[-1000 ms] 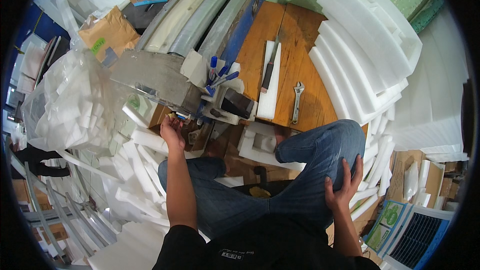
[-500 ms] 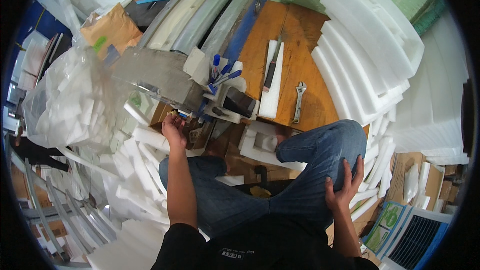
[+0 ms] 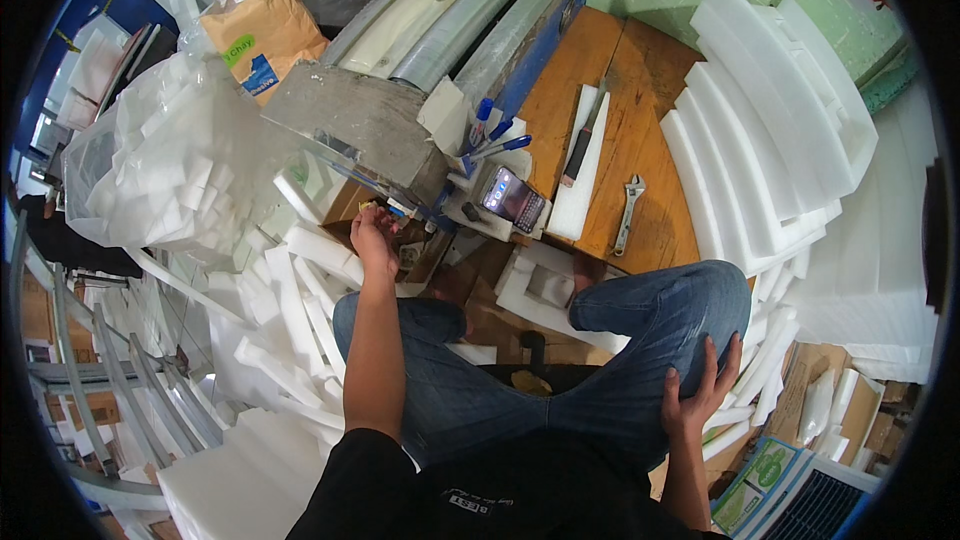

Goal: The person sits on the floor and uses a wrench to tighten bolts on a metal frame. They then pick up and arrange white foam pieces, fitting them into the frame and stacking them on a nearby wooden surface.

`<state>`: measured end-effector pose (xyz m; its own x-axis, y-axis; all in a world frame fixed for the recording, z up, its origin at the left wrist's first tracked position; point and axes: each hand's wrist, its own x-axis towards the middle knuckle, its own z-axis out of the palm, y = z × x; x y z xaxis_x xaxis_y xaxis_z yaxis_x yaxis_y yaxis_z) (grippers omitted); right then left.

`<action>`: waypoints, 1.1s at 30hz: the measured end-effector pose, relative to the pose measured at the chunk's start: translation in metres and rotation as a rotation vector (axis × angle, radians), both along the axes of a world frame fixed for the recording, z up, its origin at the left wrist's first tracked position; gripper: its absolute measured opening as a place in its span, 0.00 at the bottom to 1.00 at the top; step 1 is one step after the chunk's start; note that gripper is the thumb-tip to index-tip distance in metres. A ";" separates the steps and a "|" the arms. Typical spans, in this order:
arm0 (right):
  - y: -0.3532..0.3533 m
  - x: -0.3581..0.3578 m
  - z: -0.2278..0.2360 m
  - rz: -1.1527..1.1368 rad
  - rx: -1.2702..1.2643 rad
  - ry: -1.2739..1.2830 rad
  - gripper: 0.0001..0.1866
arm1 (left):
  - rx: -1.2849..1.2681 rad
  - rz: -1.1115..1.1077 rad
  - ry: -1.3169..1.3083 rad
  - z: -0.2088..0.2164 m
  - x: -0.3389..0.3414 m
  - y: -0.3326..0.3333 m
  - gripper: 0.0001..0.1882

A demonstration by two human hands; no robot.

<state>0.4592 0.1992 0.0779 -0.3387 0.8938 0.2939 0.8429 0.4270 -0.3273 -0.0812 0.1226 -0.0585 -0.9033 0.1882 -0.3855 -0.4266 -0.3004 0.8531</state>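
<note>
My left hand point(image 3: 374, 238) reaches under the front edge of a grey metal machine housing point(image 3: 350, 130). Its fingers are bent together at a small yellow and blue part, too small to name and partly covered by the fingers. My right hand point(image 3: 702, 388) lies on my jeans point(image 3: 650, 340) near the knee, fingers spread and holding nothing. Right of the left hand, a phone point(image 3: 514, 200) with a lit screen leans in a holder on the machine. Blue pens point(image 3: 500, 147) stand just behind it.
A dark-handled tool point(image 3: 580, 148) lies on a white foam strip point(image 3: 570, 208) on the wooden table point(image 3: 640, 70), beside an adjustable wrench point(image 3: 629, 215). White foam pieces point(image 3: 790, 130) are stacked at right. A clear bag of foam point(image 3: 180, 155) and loose foam strips point(image 3: 290, 310) crowd the left.
The whole view has shifted, so things sit farther right in it. The phone screen now shows lit. Both hands keep nearly the same places, left at the machine, right on the leg.
</note>
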 end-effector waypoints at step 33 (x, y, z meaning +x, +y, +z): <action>0.003 0.002 -0.004 0.013 0.025 0.001 0.36 | -0.067 -0.040 0.009 -0.001 -0.001 -0.001 0.10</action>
